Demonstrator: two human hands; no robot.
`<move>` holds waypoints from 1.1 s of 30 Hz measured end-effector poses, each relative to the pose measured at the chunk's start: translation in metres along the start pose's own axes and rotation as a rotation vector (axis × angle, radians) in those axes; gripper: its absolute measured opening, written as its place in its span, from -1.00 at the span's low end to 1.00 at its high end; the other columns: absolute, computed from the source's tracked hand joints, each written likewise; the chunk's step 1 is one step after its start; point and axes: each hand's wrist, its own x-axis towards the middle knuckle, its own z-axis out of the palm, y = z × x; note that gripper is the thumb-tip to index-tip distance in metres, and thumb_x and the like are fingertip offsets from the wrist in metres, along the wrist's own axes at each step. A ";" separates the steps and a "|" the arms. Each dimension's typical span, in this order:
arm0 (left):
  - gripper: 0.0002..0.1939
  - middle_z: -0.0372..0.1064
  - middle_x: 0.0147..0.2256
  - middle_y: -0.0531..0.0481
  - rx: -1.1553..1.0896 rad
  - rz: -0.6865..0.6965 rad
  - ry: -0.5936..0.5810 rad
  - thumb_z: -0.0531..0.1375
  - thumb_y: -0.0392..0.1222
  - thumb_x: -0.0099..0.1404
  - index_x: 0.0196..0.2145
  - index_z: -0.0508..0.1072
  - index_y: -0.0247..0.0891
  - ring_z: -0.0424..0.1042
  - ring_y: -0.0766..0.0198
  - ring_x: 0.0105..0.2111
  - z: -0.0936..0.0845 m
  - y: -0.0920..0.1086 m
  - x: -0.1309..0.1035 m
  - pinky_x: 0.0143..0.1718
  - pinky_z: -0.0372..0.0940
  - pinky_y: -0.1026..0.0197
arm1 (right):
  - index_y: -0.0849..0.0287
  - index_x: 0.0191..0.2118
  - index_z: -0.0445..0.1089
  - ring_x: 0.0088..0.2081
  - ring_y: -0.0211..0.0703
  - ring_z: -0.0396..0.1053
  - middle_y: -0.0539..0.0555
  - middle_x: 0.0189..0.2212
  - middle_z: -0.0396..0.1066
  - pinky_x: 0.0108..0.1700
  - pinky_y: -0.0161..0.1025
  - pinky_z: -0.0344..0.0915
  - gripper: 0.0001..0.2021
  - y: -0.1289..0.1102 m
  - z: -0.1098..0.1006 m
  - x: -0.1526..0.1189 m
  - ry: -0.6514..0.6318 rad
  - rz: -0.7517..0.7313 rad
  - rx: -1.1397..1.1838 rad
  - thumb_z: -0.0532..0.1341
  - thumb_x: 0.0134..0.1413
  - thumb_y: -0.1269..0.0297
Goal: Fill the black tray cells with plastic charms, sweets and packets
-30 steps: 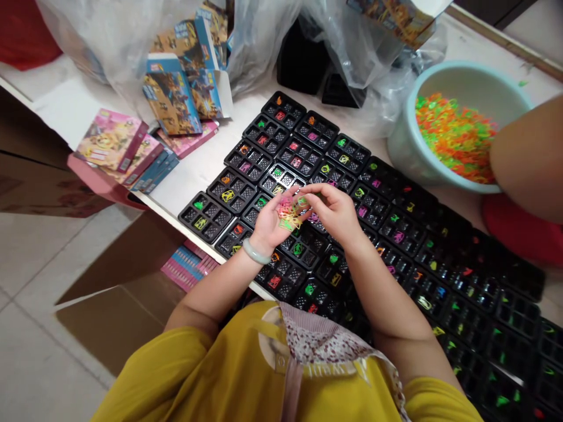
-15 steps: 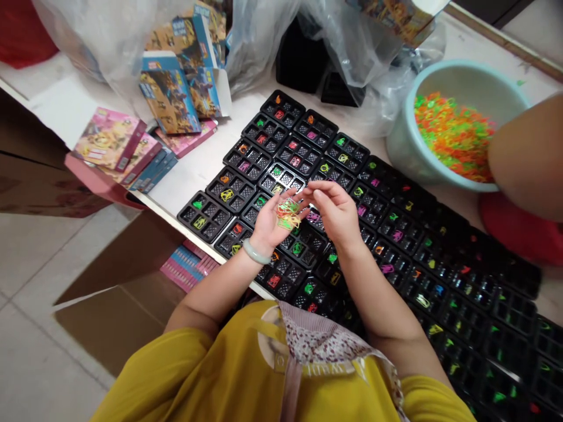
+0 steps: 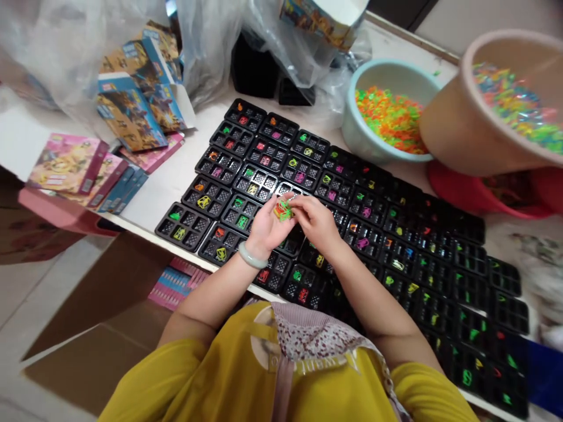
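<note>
Because your left hand (image 3: 265, 230), cupped and half-curled, holds neon plastic loops (image 3: 284, 210) loosely above black trays (image 3: 183, 227) near the front edge of the surface (image 3: 163, 190), tilting could spill them. Your right hand (image 3: 317, 220) bunches its fingertips there, grip unclear; tangling could drag extras.
</note>
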 end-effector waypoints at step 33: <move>-0.57 0.44 -0.40 -0.09 0.333 -0.321 -0.148 -0.14 -0.16 0.46 -0.36 0.43 -0.36 0.45 0.31 -0.37 0.057 -0.216 0.001 -0.23 0.35 0.24 | 0.12 -0.23 0.42 -0.26 -0.20 0.45 0.04 -0.27 0.49 -0.15 -0.21 0.41 -0.87 0.023 -0.155 -0.158 0.659 0.373 0.218 0.15 0.15 0.27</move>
